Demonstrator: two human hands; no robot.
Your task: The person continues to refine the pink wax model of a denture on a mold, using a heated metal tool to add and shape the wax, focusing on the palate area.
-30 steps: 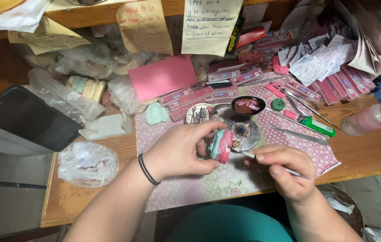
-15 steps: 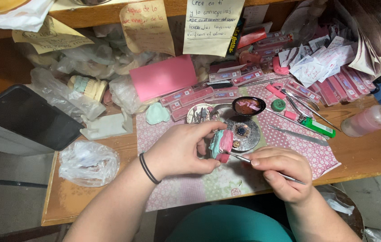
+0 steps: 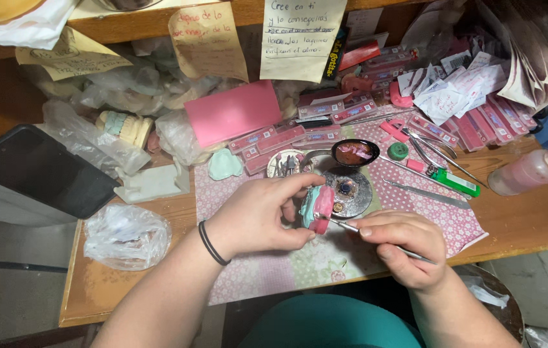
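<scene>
my left hand (image 3: 254, 219) pinches the pink-and-teal dental model (image 3: 317, 208) steady; my right hand (image 3: 403, 248) grips a metal carving tool (image 3: 377, 240), tip touching its wax.

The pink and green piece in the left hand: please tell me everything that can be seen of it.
The piece is small and rounded, with a pale green part on its left and a pink, wax-like part on its right. The left hand holds it tilted on edge above the patterned mat, thumb below and fingers over its top. The tip of a thin metal tool, held in the right hand, touches its pink lower side. Finer detail is too small to tell.
</scene>
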